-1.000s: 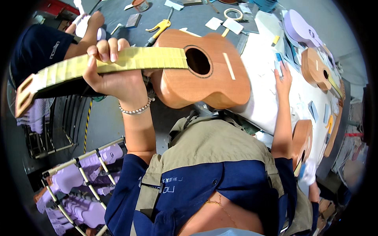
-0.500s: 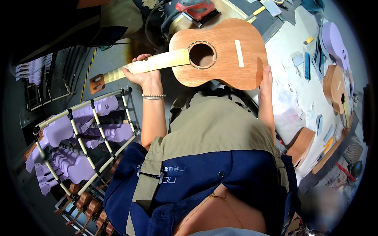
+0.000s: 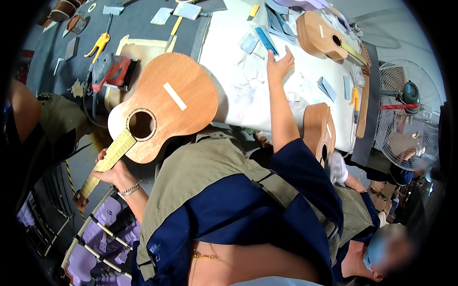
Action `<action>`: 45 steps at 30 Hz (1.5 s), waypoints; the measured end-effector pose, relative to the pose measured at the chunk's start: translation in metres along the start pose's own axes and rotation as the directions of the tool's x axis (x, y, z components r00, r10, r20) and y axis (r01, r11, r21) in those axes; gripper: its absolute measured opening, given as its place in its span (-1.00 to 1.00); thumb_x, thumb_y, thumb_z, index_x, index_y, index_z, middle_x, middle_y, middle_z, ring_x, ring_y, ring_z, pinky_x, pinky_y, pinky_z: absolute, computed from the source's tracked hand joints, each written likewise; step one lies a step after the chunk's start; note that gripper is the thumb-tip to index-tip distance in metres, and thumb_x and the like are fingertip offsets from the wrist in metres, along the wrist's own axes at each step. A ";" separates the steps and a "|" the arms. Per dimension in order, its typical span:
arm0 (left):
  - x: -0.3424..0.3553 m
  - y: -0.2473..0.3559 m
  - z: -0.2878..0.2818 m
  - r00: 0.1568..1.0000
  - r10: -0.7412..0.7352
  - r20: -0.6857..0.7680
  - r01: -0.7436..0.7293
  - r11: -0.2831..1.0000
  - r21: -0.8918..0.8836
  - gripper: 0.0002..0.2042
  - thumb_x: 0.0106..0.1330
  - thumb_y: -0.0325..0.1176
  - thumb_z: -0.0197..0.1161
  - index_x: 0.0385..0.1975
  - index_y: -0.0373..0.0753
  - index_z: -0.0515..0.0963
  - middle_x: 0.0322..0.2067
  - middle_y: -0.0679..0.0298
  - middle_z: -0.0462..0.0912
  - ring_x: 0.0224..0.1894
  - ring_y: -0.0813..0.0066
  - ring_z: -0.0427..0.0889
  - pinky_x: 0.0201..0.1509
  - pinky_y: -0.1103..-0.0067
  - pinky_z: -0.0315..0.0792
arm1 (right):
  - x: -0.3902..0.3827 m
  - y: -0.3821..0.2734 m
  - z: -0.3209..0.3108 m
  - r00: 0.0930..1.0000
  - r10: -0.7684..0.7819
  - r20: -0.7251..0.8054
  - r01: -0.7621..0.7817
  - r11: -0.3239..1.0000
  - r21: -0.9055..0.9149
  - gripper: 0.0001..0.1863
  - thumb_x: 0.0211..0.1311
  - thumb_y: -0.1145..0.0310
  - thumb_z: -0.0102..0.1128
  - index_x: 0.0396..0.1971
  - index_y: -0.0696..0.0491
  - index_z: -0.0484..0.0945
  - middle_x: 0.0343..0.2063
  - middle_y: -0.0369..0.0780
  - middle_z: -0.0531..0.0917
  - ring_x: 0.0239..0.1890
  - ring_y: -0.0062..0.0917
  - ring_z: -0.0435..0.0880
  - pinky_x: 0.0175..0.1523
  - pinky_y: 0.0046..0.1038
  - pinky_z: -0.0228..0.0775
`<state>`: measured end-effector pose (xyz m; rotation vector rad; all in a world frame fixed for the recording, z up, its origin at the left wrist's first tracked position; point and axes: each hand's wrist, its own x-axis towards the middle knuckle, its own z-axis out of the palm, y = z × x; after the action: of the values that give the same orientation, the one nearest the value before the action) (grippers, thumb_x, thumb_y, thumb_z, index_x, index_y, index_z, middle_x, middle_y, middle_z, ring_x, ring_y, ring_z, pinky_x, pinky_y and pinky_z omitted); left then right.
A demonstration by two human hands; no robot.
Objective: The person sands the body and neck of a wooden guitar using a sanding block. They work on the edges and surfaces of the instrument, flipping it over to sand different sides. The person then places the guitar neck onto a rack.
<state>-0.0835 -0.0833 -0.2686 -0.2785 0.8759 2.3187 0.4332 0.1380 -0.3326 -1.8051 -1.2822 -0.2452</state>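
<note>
Clock: we're reading all directions from the centre of the head view.
Small guitar (image 3: 164, 107): its brown body is sitting at 10, face toward us, pale strip (image 3: 175, 96) showing on top; it's overlapping the dark bench (image 3: 138, 28) and white sheet (image 3: 234, 93), we can't tell what's bearing it.
Neck (image 3: 119, 148): running from the body toward 7–8, yellowish tape (image 3: 125, 141) covering it.
Left hand (image 3: 112, 173): at 8–9, we're wrapping it around the neck, fingers curling up the far side, thumb on the near side.
Right hand (image 3: 280, 66): at 1, we're holding it over the white sheet, digits loosely spread.
Blue block (image 3: 265, 41): lying right at our right hand; we can't tell if we're touching it.
Sander (image 3: 112, 71): red and grey, sitting at 10, just beyond the guitar body.
Air gun (image 3: 99, 45): yellow, lying at 10–11 on the dark bench.
Second guitar (image 3: 310, 38): lying at 1–2, neck pointing toward 4.
Rack (image 3: 98, 214): standing near 8, holding lilac bodies (image 3: 82, 262).
Co-worker (image 3: 358, 219): facing away at 4, wearing a white glove (image 3: 338, 169).
</note>
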 end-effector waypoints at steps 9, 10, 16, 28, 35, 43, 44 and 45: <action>-0.050 -0.001 0.073 0.892 0.244 0.381 -0.274 0.962 0.024 -0.54 0.26 0.15 0.03 -0.40 -0.21 0.40 -0.52 0.24 0.38 -0.36 0.31 0.42 0.04 0.25 0.34 | 0.028 0.030 0.024 0.967 0.011 0.254 -0.069 0.974 0.218 -0.68 0.34 0.27 -0.06 -0.20 0.18 0.58 -0.34 -0.03 0.66 -0.25 -0.31 0.68 -0.21 -0.33 0.49; -0.044 0.003 0.073 0.878 0.210 0.431 -0.195 0.978 -0.077 -0.53 0.23 0.16 0.06 -0.41 -0.21 0.40 -0.54 0.24 0.37 -0.39 0.32 0.41 -0.05 0.30 0.37 | 0.026 -0.013 0.001 0.905 0.171 0.389 -0.319 0.877 0.359 -0.69 0.36 0.28 -0.06 -0.23 0.19 0.59 -0.44 -0.05 0.66 -0.35 -0.43 0.69 -0.30 -0.42 0.48; -0.021 -0.007 0.066 0.934 0.113 0.338 -0.069 0.988 -0.139 -0.47 0.22 0.24 0.01 -0.47 -0.22 0.38 -0.57 0.25 0.27 -0.51 0.38 0.29 -0.26 0.43 0.31 | -0.069 -0.157 -0.072 0.577 -0.786 0.223 0.732 0.618 0.286 -0.72 0.02 0.30 0.30 -0.19 -0.08 0.67 -0.09 -0.30 0.66 -0.63 -0.61 0.48 -0.52 -0.56 0.31; -0.046 -0.007 0.078 0.892 0.079 0.444 -0.073 0.997 -0.030 -0.45 0.29 0.26 -0.07 -0.52 -0.20 0.40 -0.63 0.32 0.32 -0.54 0.49 0.32 -0.27 0.49 0.34 | -0.065 -0.182 -0.028 0.243 -0.928 0.284 0.692 0.371 0.620 -0.34 0.01 0.12 0.26 0.21 -0.40 0.34 0.30 -0.36 0.24 0.18 -0.30 0.31 0.25 -0.13 0.13; -0.072 -0.017 0.116 0.749 0.046 0.661 -0.057 0.998 -0.004 -0.43 0.27 0.31 -0.08 -0.57 -0.17 0.35 -0.68 0.37 0.31 -0.62 0.55 0.28 -0.37 0.53 0.28 | -0.032 -0.300 -0.021 -0.131 -0.991 0.004 0.630 -0.080 0.772 -0.36 0.24 -0.33 -0.52 0.21 -0.48 0.32 0.33 -0.45 0.21 0.41 -0.40 0.00 0.43 -0.05 -0.57; -0.076 -0.022 0.123 0.687 0.068 0.724 -0.053 0.998 -0.043 -0.44 0.31 0.28 -0.13 -0.56 -0.17 0.31 -0.66 0.34 0.30 -0.62 0.53 0.28 -0.38 0.52 0.25 | -0.014 -0.260 -0.006 -0.128 -0.990 0.058 0.710 -0.051 0.703 -0.28 0.16 -0.41 -0.60 0.20 -0.50 0.34 0.33 -0.51 0.20 0.43 -0.47 -0.06 0.42 -0.08 -0.74; -0.081 -0.022 0.127 0.672 0.058 0.738 -0.049 0.998 -0.034 -0.44 0.31 0.28 -0.13 -0.56 -0.17 0.31 -0.65 0.35 0.29 -0.62 0.53 0.28 -0.38 0.52 0.25 | -0.025 -0.282 -0.021 -0.117 -0.990 0.079 0.685 -0.023 0.728 -0.27 0.16 -0.42 -0.61 0.22 -0.48 0.31 0.35 -0.51 0.16 0.43 -0.46 -0.08 0.41 -0.08 -0.73; -0.082 -0.025 0.134 0.647 0.041 0.761 -0.032 0.999 -0.026 -0.44 0.31 0.28 -0.12 -0.55 -0.17 0.30 -0.65 0.35 0.29 -0.62 0.53 0.27 -0.37 0.52 0.24 | -0.031 -0.297 -0.037 -0.095 -0.991 0.090 0.609 0.013 0.793 -0.33 0.18 -0.34 -0.44 0.28 -0.50 0.19 0.37 -0.53 0.08 0.44 -0.51 -0.12 0.43 -0.07 -0.72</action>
<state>-0.0007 -0.0213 -0.1478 0.7015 0.4187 2.1465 0.1824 0.1126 -0.1690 -0.0825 -2.6936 0.1387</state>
